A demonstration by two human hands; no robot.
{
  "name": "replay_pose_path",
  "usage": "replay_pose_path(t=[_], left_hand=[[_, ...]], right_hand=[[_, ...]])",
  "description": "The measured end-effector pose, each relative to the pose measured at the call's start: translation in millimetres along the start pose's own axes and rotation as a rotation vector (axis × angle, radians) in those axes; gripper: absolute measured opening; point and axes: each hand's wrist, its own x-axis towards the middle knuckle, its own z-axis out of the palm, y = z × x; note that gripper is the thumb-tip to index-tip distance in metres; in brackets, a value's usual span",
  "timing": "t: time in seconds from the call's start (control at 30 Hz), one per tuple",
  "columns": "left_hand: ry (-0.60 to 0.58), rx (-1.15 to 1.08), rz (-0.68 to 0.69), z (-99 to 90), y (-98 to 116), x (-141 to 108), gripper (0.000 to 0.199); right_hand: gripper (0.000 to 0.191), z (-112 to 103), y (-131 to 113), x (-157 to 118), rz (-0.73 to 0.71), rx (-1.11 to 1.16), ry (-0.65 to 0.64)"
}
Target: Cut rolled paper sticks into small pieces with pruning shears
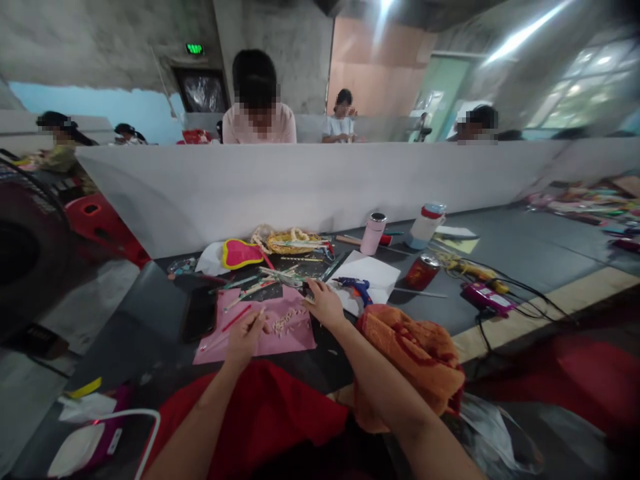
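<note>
A pink sheet (295, 339) lies on the dark table with a scatter of small pale pieces (284, 323) on it. Above its left part, my left hand (245, 337) pinches a small pale piece (262, 312) between thumb and finger. My right hand (324, 303) is at the sheet's upper right edge, fingers curled round what looks like grey metal pliers (294, 281); their exact kind is hard to make out. Left of my left hand is a red stick (236, 318). Several thin sticks (255, 288) lie just beyond the sheet.
A blue glue gun (357, 288) rests on white paper (373, 270). A can (423, 272), a pink bottle (373, 235) and an orange towel (413, 353) are to the right. A phone (200, 313) lies left. A white partition (300, 187) stands behind, with people beyond.
</note>
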Motion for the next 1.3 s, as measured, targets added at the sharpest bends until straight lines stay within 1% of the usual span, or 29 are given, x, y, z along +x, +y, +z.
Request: replay_pose_path(t=[0.1,0.17,0.33,0.43,0.57,0.63,0.67,0.7,0.77,0.8,0.83,0.87,0.9,0.97,1.03,1.07,1.13,1.23,1.3], left_hand=[[-0.098,0.162,0.062,-0.3,1.4,-4.4,0.037],[-0.113,0.225,0.077,-0.8,1.3,-5.8,0.036],[-0.089,0.347,0.126,-1.2,-2.5,-5.3,0.033],[-0.089,0.338,0.128,-1.1,-4.4,-5.1,0.033],[-0.052,0.361,0.027,-0.3,-5.0,-6.1,0.029],[-0.058,0.379,0.026,0.2,-5.0,-6.3,0.025],[-0.057,0.39,0.035,0.4,-5.2,-6.3,0.025],[-0.044,0.403,0.054,0.5,-5.7,-6.1,0.025],[0.005,0.434,0.09,0.5,-7.2,-5.4,0.025],[0.009,0.453,0.125,0.4,-8.2,-5.0,0.025],[0.011,0.472,0.17,0.3,-9.2,-4.7,0.025],[0.005,0.482,0.21,0.1,-10.1,-4.5,0.025],[-0.014,0.489,0.248,0.0,-10.8,-4.4,0.025],[-0.042,0.512,0.313,0.2,-11.2,-4.7,0.025],[-0.047,0.554,0.354,1.2,-10.6,-5.2,0.024],[-0.051,0.582,0.371,2.1,-9.9,-5.4,0.023],[-0.063,0.629,0.398,4.2,-8.4,-5.7,0.021],[-0.084,0.66,0.423,7.2,-5.5,-5.8,0.022],[-0.079,0.658,0.411,8.3,-3.3,-5.9,0.024]], right_hand=[[0.063,-1.1,4.0,0.8,0.076,-0.075,-0.01],[0.061,-1.5,3.3,0.8,0.103,-0.113,-0.014],[0.06,-1.0,-3.2,1.3,0.105,-0.173,-0.047],[0.061,-0.6,-5.3,2.8,0.101,-0.189,-0.079],[0.057,-1.9,-6.7,5.4,0.102,-0.207,-0.144],[0.053,-4.3,-8.5,5.7,0.1,-0.21,-0.172],[0.049,-5.9,-10.3,5.5,0.098,-0.21,-0.167],[0.044,-7.6,-12.6,5.1,0.079,-0.19,-0.107],[0.031,-10.2,-19.4,3.4,-0.022,-0.043,0.032],[0.03,-10.8,-23.7,2.0,-0.074,0.094,0.05],[0.034,-10.8,-28.4,0.2,-0.11,0.259,0.022],[0.041,-10.3,-33.2,-2.1,-0.114,0.43,-0.045],[0.046,-9.2,-37.9,-4.8,-0.093,0.6,-0.138],[0.055,-6.2,-45.7,-10.9,-0.031,0.887,-0.352],[0.06,-2.6,-50.1,-16.7,0.008,1.042,-0.556],[0.061,-0.6,-50.9,-19.0,0.011,1.072,-0.627],[0.06,3.7,-50.3,-22.2,-0.006,1.088,-0.695],[0.053,9.6,-48.2,-24.6,-0.003,1.166,-0.689],[0.05,11.7,-48.7,-25.9,0.024,1.249,-0.687]])
